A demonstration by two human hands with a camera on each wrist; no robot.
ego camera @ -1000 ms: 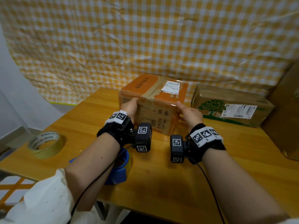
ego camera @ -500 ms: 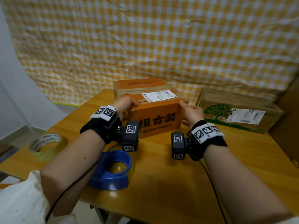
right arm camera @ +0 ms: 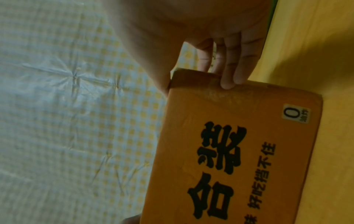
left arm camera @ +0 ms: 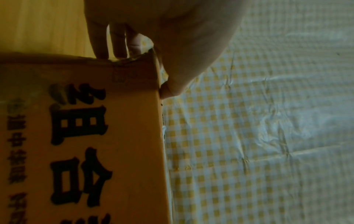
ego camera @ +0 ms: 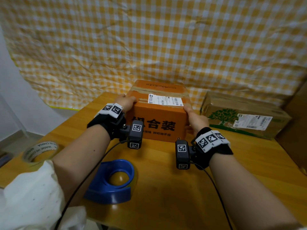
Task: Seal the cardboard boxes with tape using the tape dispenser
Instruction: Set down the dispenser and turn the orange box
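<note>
An orange cardboard box [ego camera: 157, 120] with black characters on its near face stands on the wooden table [ego camera: 174, 188]. A white shipping label and old tape strips lie on its top. My left hand [ego camera: 126, 103] grips its top left corner, thumb on top and fingers down the left side [left arm camera: 101, 45]. My right hand [ego camera: 195, 116] grips the right end the same way, fingers [right arm camera: 229, 68] behind the edge. The blue tape dispenser [ego camera: 113, 180] lies on the table near me, under my left forearm, untouched.
A loose roll of clear tape [ego camera: 39, 151] sits at the table's left edge. A brown box with a green tree print [ego camera: 244, 117] lies right of the orange box. A bigger cardboard box [ego camera: 297, 130] stands at the far right. A checked cloth hangs behind.
Both hands turned the orange box over: the labelled face came up on top and the face with black characters now points at me. The box stands flat and square to me.
</note>
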